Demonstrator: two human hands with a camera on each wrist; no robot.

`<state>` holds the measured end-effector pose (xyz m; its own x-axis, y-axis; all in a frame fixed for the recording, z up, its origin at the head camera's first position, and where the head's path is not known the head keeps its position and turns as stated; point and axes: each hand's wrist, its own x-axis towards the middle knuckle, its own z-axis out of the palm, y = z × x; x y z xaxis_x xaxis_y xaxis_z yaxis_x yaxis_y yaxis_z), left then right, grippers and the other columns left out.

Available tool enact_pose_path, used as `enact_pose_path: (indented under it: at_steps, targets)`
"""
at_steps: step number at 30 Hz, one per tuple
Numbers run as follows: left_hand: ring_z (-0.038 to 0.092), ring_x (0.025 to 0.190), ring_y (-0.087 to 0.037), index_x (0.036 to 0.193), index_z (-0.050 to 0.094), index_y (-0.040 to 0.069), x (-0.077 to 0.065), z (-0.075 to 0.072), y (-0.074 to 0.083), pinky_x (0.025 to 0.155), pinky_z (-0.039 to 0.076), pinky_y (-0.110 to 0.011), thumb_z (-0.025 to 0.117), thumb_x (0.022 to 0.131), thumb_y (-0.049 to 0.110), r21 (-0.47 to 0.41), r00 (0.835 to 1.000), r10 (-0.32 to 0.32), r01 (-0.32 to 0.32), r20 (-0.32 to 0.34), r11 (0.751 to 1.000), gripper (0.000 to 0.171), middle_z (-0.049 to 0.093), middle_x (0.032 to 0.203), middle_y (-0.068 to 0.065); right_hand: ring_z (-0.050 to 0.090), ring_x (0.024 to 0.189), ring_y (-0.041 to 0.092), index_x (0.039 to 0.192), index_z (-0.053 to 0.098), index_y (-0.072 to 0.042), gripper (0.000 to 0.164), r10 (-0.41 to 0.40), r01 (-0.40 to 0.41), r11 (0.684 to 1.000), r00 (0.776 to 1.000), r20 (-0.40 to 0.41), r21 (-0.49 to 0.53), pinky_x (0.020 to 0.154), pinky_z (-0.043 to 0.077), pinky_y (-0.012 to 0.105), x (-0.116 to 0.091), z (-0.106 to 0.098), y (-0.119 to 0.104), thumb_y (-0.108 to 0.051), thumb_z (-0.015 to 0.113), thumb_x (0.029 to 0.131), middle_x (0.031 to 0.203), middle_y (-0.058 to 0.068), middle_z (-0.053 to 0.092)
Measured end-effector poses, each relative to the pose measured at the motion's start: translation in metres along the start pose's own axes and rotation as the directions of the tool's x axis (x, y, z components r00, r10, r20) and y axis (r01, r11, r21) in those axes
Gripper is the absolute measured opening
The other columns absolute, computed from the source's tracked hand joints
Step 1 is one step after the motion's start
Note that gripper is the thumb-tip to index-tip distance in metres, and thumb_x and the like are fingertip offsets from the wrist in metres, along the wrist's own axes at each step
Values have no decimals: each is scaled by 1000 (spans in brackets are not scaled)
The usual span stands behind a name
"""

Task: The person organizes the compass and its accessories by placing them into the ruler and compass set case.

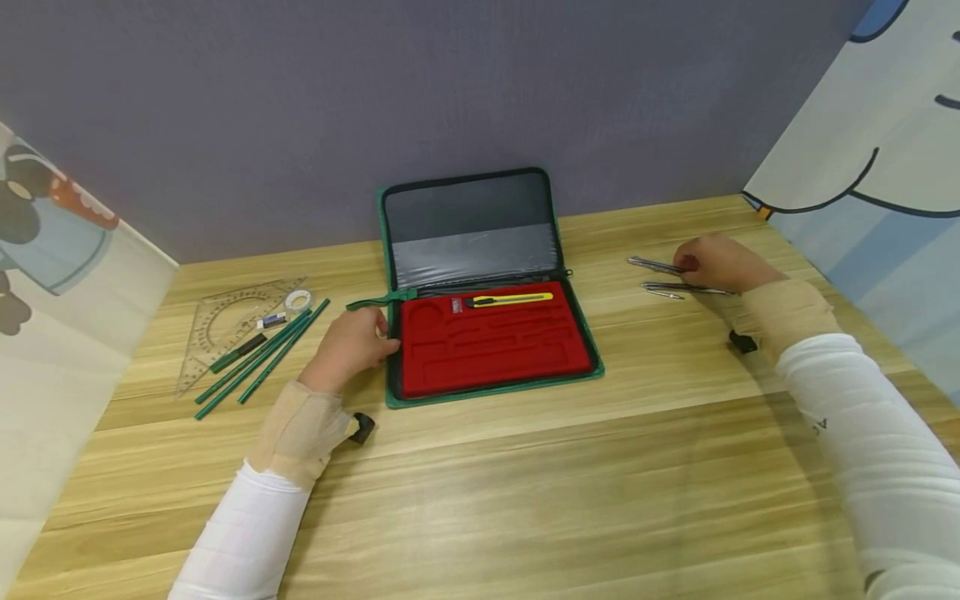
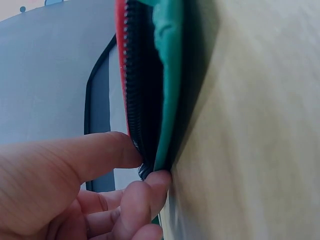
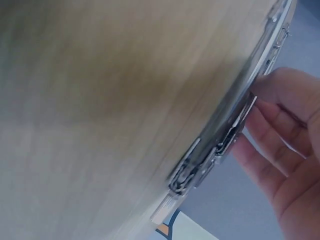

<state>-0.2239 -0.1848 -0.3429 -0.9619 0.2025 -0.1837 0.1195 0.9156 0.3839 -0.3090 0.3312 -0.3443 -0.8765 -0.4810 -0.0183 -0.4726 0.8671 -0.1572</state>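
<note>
A green zip case [image 1: 387, 275] stands unfolded with its lid up and a red moulded tray [image 1: 495, 371] inside. My left hand [image 1: 348, 343] pinches the case's left edge beside the zip [image 2: 131, 75], thumb above and fingertips below. In the tray lie a yellow utility knife [image 1: 521, 298] and a small clear box [image 1: 457, 306]. On the right, my right hand [image 1: 723, 262] pinches a silver drawing compass [image 1: 654, 265] at the table top. Close in front of it lie other slim metal drawing tools [image 1: 663, 291], partly under the hand.
Left of the case lie a clear protractor set square [image 1: 197, 346], a white tape roll [image 1: 298, 300], an eraser [image 1: 272, 320], a dark-ended green stick [image 1: 238, 353] and several green pencils [image 1: 285, 350]. A grey wall [image 1: 300, 125] rises behind the wooden table [image 1: 487, 500].
</note>
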Motion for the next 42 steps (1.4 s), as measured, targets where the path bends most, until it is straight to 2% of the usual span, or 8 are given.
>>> enact_pose_path:
  at_steps: [15,29,42]
  targets:
    - [60,53,-14,98,58,-4,0,-1,-1,55,42,-28,63,86,18,-9,1000,-2,2,9,1000,25,65,63,-6,59,71,19,86,68,-3,10,-60,60,998,998,-8,20,66,48,40,5,-2,-20,1,70,78,77,5,65]
    - [59,53,-15,97,58,-4,1,-1,-1,55,41,-28,63,86,17,4,1000,8,-8,-1,1000,25,64,61,-6,63,75,20,86,69,-5,11,-139,137,989,990,30,63,68,50,39,17,-4,-53,2,69,78,82,5,68]
    - [59,52,-15,97,58,-3,3,0,1,56,41,-29,63,86,18,8,1000,10,-10,-4,1000,25,63,61,-6,64,75,19,87,69,-3,14,-276,276,958,961,-10,74,68,52,36,28,-2,-82,7,65,77,83,6,68]
